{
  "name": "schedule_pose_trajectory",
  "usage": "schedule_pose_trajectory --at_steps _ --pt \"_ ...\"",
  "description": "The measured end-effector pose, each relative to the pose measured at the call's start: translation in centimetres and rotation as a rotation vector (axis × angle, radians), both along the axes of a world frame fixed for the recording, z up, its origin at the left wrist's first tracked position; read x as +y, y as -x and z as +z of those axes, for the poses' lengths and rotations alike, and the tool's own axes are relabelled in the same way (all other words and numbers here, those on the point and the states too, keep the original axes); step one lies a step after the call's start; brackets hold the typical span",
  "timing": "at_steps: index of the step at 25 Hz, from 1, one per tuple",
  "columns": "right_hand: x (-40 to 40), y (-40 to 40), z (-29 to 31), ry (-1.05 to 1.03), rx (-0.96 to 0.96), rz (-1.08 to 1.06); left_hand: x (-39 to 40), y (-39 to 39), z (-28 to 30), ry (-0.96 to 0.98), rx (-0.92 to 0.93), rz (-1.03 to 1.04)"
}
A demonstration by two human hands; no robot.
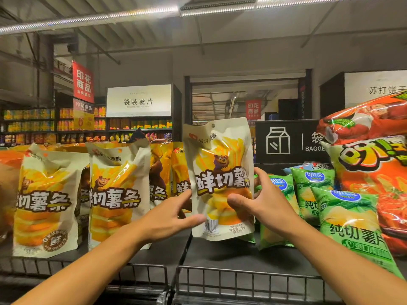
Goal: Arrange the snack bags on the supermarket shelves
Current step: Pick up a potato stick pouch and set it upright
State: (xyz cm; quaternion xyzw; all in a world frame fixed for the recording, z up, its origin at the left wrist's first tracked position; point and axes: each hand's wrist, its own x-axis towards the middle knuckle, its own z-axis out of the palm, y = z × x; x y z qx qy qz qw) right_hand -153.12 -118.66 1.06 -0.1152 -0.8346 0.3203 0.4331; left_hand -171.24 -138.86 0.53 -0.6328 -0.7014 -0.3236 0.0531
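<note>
A cream and yellow fries bag (pixel 220 164) with a cartoon bear stands upright at the middle of the dark shelf (pixel 220 254). My right hand (pixel 262 199) grips its right edge, thumb across the front. My left hand (pixel 174 214) touches its lower left edge, thumb near the barcode and fingers behind. Two matching fries bags (pixel 46 203) (pixel 116 194) stand in a row to the left, with more of the same behind them.
Green chip bags (pixel 350 219) lean at the right of the shelf, below large orange-red snack bags (pixel 372 172). A low wire rail (pixel 242 280) runs along the shelf front. A black sign (pixel 286 142) stands behind; further shelves fill the background.
</note>
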Motion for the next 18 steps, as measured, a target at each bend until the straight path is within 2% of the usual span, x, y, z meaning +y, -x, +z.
schedule_pose_trajectory --at_steps 3,5,14,18 --pt "-0.2 -0.1 0.0 -0.013 -0.052 0.018 0.1 0.3 0.0 0.001 0.121 0.045" --pt "-0.2 -0.3 0.0 0.001 -0.043 0.048 0.1 0.7 -0.1 0.002 0.137 0.050" --pt "0.1 -0.4 -0.1 0.038 0.014 0.232 0.0 1.6 -0.1 -0.080 0.018 0.036" --pt "0.2 0.0 -0.5 0.055 0.023 0.277 0.0 1.9 -0.1 -0.132 -0.029 0.119"
